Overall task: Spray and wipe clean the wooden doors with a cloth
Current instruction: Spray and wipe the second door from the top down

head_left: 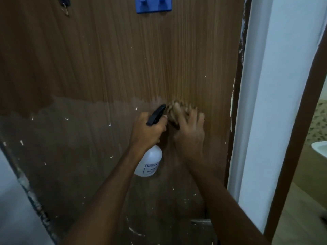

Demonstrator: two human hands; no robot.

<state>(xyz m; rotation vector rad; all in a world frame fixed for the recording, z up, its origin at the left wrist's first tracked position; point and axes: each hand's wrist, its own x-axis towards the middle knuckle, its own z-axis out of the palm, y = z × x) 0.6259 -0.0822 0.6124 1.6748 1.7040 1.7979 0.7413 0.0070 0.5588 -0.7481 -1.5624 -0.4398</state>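
A brown wooden door (pixel 109 71) fills most of the view, its lower half duller and flecked with pale chips. My left hand (pixel 147 129) grips a white spray bottle (pixel 150 162) by its black trigger head (pixel 156 114), nozzle pointing up at the door. Right beside it, my right hand (pixel 190 129) presses a brownish cloth (pixel 174 112) flat against the door with fingers spread. The cloth is blurred and mostly hidden under my fingers.
A blue hook rack (pixel 153 4) is fixed high on the door. The door's worn right edge (pixel 236 110) meets a white frame (pixel 254 96). Past the frame on the right are a dark wooden post (pixel 299 131), a pale floor and a white basin (pixel 320 147).
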